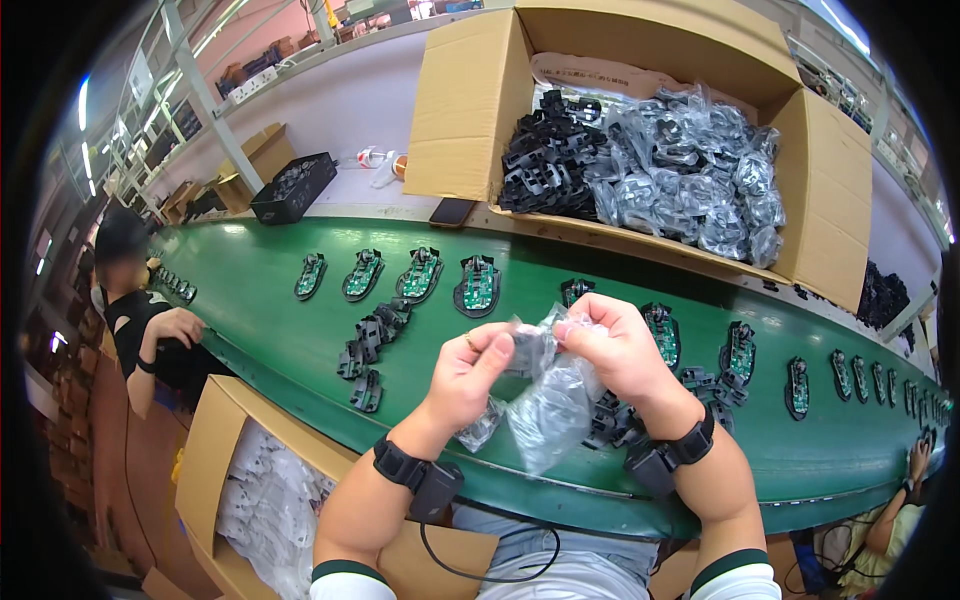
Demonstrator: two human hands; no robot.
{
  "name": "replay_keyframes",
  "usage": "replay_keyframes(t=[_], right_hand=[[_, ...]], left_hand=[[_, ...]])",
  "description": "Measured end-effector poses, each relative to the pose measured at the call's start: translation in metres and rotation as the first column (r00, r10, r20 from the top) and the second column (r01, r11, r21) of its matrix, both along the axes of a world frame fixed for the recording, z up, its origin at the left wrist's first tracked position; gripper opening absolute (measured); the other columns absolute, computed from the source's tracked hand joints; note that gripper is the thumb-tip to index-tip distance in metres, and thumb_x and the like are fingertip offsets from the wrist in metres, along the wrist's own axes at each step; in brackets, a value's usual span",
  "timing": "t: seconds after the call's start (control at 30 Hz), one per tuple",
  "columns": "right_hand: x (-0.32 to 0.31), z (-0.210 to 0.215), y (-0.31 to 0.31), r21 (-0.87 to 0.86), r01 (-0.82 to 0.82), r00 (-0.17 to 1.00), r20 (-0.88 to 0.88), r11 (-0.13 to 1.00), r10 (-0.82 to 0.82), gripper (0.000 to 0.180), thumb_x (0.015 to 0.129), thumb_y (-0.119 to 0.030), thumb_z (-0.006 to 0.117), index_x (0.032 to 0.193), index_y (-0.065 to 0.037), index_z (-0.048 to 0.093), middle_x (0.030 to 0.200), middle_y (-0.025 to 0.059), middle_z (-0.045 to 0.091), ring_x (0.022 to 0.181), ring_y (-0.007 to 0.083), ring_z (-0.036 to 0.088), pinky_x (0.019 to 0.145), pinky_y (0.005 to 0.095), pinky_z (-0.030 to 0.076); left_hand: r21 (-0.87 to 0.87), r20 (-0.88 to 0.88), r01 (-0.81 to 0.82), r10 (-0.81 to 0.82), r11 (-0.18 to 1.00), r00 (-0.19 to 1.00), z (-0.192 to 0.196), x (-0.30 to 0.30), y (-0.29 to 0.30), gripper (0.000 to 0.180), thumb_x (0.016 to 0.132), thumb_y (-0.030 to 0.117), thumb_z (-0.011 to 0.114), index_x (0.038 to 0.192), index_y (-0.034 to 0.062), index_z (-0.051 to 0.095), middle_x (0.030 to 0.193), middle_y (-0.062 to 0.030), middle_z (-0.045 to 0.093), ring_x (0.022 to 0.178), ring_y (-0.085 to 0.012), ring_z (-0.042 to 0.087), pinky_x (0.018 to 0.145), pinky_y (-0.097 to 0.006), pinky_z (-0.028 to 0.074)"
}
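Above the green belt, my left hand (470, 372) and my right hand (622, 352) pinch a clear plastic bag (552, 420) between thumbs and fingers. A dark grey part shows through the plastic close to my left fingertips; its exact shape is hard to make out. Below my left hand lies another small clear bag (482, 430) with a part inside. Loose black plastic parts (612, 422) sit on the belt under my right hand, partly hidden by the bag. More black plastic parts (372, 338) form a row to the left.
A large open carton (468, 110) beyond the belt (260, 290) holds black parts and bagged ones. Green circuit boards in black shells (480, 285) line the belt. A phone (451, 212) lies by the carton. Another carton (215, 440) stands lower left. People work at left (130, 330) and far right (890, 530).
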State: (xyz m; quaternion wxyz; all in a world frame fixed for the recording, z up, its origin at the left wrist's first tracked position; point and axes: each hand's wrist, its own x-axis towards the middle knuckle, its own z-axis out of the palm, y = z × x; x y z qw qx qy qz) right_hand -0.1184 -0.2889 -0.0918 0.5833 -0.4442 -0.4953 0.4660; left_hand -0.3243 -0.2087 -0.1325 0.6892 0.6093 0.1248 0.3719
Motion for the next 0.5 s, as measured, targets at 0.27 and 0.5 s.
replay_keyframes(t=[0.27, 0.5], right_hand=[[0.026, 0.017, -0.008, 0.122, 0.124, 0.860, 0.482, 0.985, -0.168, 0.016, 0.086, -0.013, 0.076, 0.087, -0.003, 0.064, 0.075, -0.0003, 0.063, 0.070, 0.0063, 0.054, 0.062, 0.0265, 0.047], [0.030, 0.039, -0.011, 0.338, 0.127, 0.727, 0.607, 0.932, -0.319, 0.007, 0.083, -0.007, 0.073, 0.088, -0.004, 0.070, 0.077, 0.0076, 0.067, 0.069, 0.0167, 0.063, 0.064, 0.0300, 0.050]], left_hand=[[0.071, 0.043, -0.412, 0.410, 0.908, 0.911, 0.012, -0.003, 0.010, 0.024, 0.100, 0.014, 0.063, 0.118, -0.0014, 0.071, 0.109, -0.0090, 0.074, 0.095, -0.0128, 0.069, 0.088, -0.028, 0.053], [0.133, 0.143, -0.369, 0.351, 0.920, 0.925, 0.013, -0.012, 0.018, 0.016, 0.095, 0.006, 0.069, 0.107, -0.0011, 0.076, 0.119, -0.0135, 0.070, 0.108, -0.0171, 0.064, 0.096, -0.030, 0.049]])
